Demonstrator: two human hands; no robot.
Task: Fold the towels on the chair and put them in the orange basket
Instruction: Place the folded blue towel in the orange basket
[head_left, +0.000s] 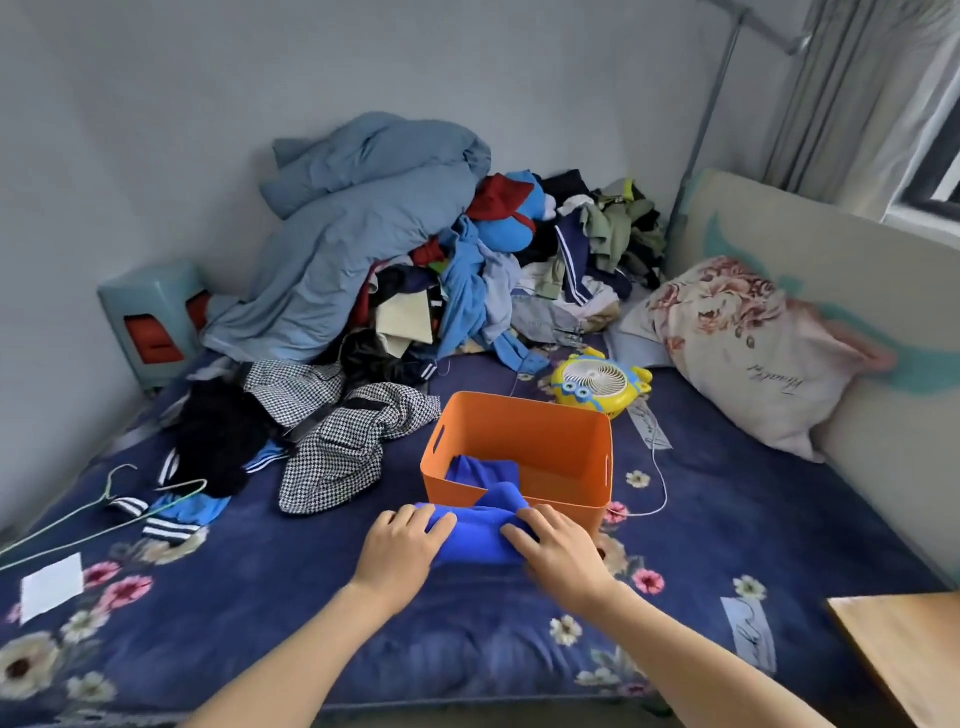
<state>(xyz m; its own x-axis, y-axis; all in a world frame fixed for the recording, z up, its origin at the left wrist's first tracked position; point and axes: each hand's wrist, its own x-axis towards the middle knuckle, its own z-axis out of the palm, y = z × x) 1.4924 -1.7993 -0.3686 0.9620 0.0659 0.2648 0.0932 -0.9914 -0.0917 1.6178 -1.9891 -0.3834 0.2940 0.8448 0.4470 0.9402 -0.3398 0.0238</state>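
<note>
Grip: clamped from both ends on the folded bright-blue fleecy towel (475, 543), lower centre of the frame; left hand (402, 553) curled round its left end, right hand (558, 558) pinching its right end.
Towel place: bunched between the hands against the near wall of the orange rectangular plastic basket (524, 415), one fold rising over the near rim; resting on the dark-blue flowered bedspread (260, 597) or already lifted, cannot tell.
Step in hand: probably the lift over the rim and the lay-down inside.
How to do it well: keep both ends pinched to hold the fold together; raise clear of the near rim before moving forward, to avoid shoving the basket or snagging its slot handles; lower flat, release only once settled.
Risk: soft cloth, apt to sag in the middle and unfold on an uneven release.
Basket contents: one other blue towel (483, 470) on the left of the floor; right part bare orange.
Basket surroundings: black-and-white checked garment (343, 447) just left; yellow toy-like desk fan (597, 382) just behind; thin white cord (660, 467) trailing down the right side.
Chair: none identifiable in view.
</note>
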